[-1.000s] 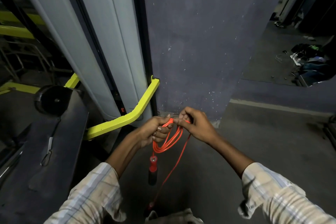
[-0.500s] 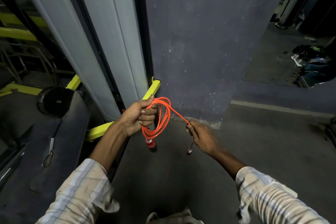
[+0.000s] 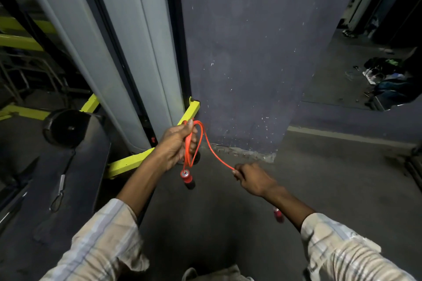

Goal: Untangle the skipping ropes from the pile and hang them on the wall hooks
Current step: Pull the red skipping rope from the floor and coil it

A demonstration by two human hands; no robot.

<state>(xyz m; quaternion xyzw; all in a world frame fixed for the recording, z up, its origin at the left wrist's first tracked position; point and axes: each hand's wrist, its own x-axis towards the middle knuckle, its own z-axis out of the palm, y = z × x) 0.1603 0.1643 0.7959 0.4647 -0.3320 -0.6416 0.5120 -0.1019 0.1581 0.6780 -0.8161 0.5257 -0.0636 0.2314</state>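
Note:
An orange skipping rope (image 3: 206, 141) is held between both hands in front of a dark purple wall. My left hand (image 3: 175, 143) grips a bunch of its loops, and one red-and-black handle (image 3: 187, 177) dangles below that hand. A single strand runs down and right to my right hand (image 3: 253, 178), which pinches it. The other red handle (image 3: 278, 214) hangs below my right forearm. No wall hooks or rope pile are in view.
A grey gym machine column (image 3: 127, 57) with a yellow base bar (image 3: 187, 114) stands left of the wall (image 3: 251, 52). A dark bench with a black weight plate (image 3: 65, 128) is at left. Clutter (image 3: 386, 80) lies on the floor at far right.
My hands have moved apart. The right hand has slid down and right along one strand, drawing it out of the loops. The left hand keeps the bunched loops, now narrower.

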